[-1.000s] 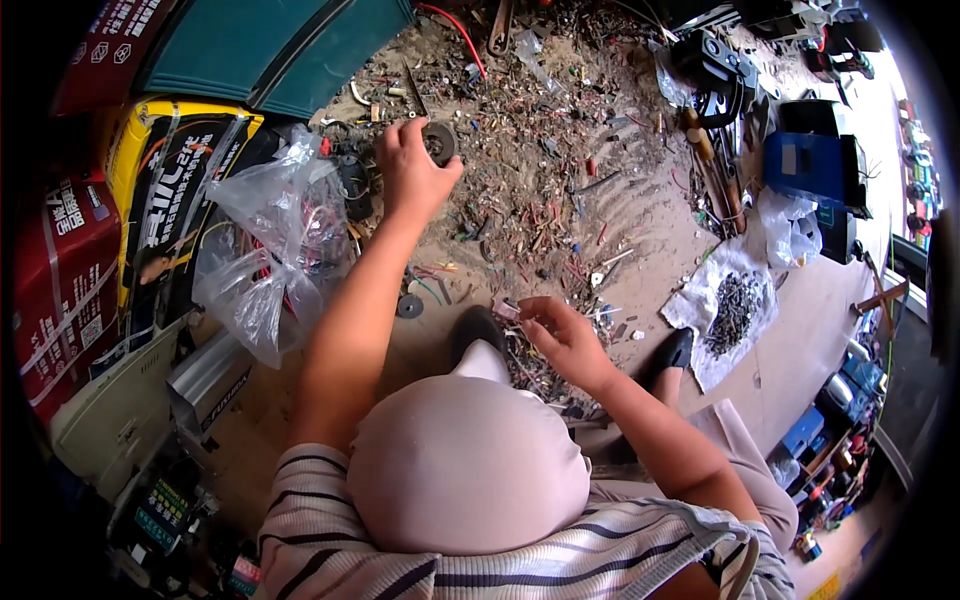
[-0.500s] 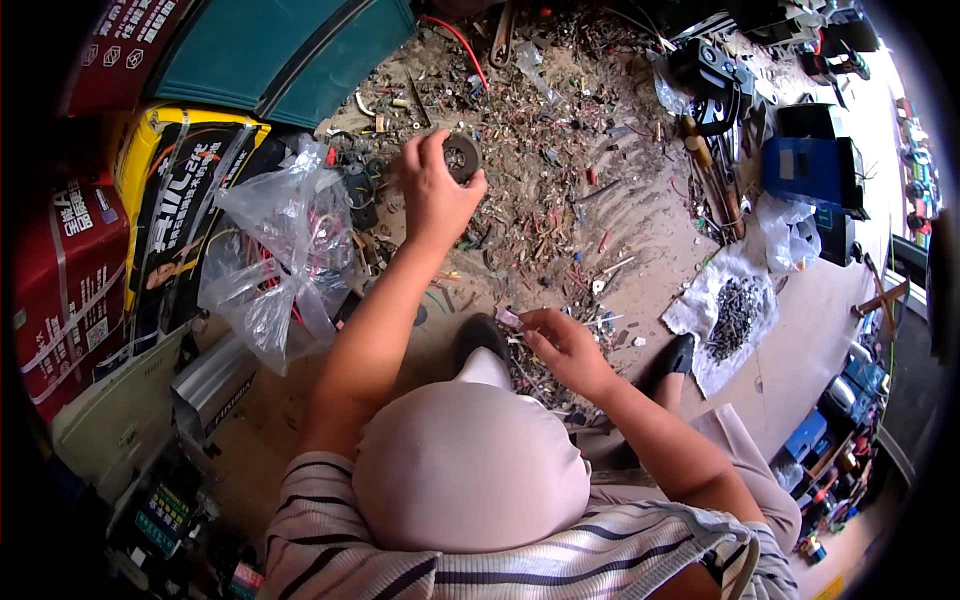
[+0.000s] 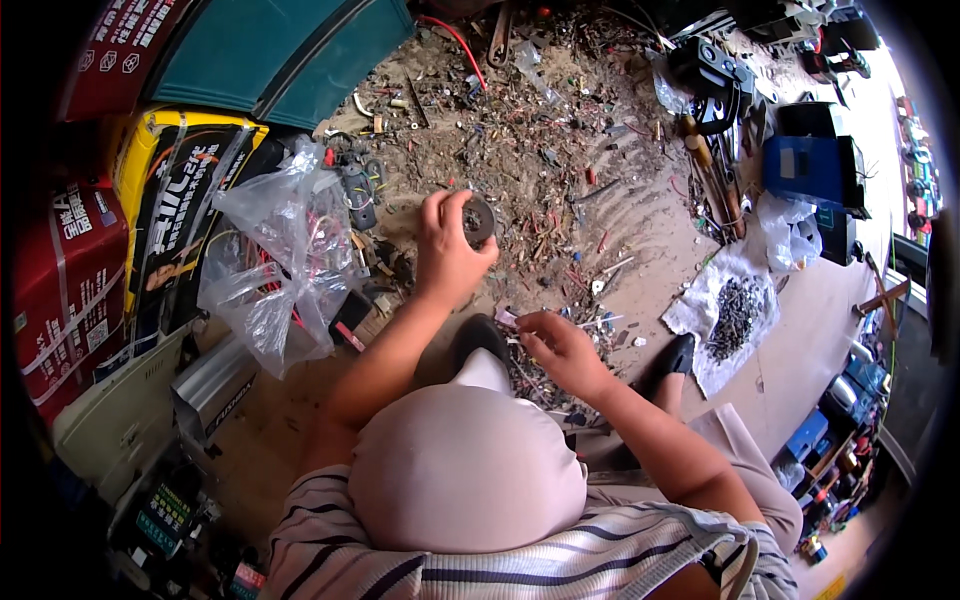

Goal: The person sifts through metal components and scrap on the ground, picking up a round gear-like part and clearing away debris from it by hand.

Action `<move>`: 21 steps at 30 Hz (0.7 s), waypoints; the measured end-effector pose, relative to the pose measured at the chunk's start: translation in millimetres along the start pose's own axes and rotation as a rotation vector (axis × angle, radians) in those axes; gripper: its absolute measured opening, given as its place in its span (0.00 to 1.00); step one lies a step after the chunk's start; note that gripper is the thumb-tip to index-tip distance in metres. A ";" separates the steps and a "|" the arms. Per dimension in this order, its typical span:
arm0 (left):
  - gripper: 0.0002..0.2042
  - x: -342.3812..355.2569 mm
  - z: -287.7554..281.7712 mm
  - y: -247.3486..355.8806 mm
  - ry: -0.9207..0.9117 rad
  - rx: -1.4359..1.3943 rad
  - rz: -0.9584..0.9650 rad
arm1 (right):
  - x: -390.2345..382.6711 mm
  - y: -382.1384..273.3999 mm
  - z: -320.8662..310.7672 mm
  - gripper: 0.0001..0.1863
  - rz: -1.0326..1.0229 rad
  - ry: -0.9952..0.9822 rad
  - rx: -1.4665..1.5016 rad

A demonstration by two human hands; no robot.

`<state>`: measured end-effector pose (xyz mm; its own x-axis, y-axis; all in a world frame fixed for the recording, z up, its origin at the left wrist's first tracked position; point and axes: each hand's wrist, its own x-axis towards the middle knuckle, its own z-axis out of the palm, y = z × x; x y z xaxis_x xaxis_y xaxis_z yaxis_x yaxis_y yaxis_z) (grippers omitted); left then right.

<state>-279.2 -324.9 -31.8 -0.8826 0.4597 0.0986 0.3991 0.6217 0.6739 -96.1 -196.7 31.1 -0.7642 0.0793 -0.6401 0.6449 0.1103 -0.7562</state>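
Observation:
My left hand (image 3: 447,258) grips a thick dark grey ring (image 3: 486,214), fingers and thumb around its left side; the ring is held over the littered floor. Between the fingertips of my right hand (image 3: 566,350) is a small pinkish, partly see-through piece (image 3: 507,319), too small to make out its kind. That hand hovers by my dark shoe (image 3: 480,338). Below the ring, the floor debris (image 3: 545,215) is a mix of dirt, screws, wire bits and small scraps.
On the left stand a knotted clear plastic bag (image 3: 285,250) of wires, a yellow-black box (image 3: 185,205) and a teal case (image 3: 285,60). On the right lie a white cloth (image 3: 700,300) bearing a heap of small dark metal pieces (image 3: 738,318), a hammer (image 3: 705,155) and a blue box (image 3: 810,165).
My left hand has drawn the ring back toward me and slightly right. My right hand has shifted slightly left, still pinching the small piece.

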 end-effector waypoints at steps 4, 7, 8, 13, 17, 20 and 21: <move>0.30 32.9 0.8 -0.6 0.064 0.086 -0.006 | -0.5 2.1 0.0 0.12 -0.017 0.016 -0.031; 0.30 58.1 10.8 -5.6 0.045 0.135 -0.023 | -1.3 3.9 0.2 0.12 -0.017 0.024 -0.033; 0.31 64.2 15.8 -11.5 0.014 0.184 -0.036 | -1.3 3.0 0.4 0.12 -0.021 0.023 -0.040; 0.31 64.7 6.5 -14.5 -0.027 0.219 -0.133 | -2.0 -1.9 -2.1 0.13 0.016 0.012 -0.046; 0.31 45.6 -2.3 -21.1 0.180 0.156 -0.159 | -0.7 -0.7 -3.2 0.13 0.025 0.018 -0.051; 0.30 45.6 -6.7 -26.8 0.164 0.182 -0.160 | 0.7 -1.7 -0.5 0.12 -0.008 0.010 -0.037; 0.30 47.4 -5.9 -25.4 0.139 0.203 -0.167 | 0.6 -3.5 -0.3 0.12 -0.019 0.003 -0.045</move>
<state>-332.7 -322.7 -39.9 -0.9602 0.2578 0.1073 0.2746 0.8023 0.5299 -98.8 -196.7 33.4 -0.7762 0.0800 -0.6254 0.6294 0.1558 -0.7613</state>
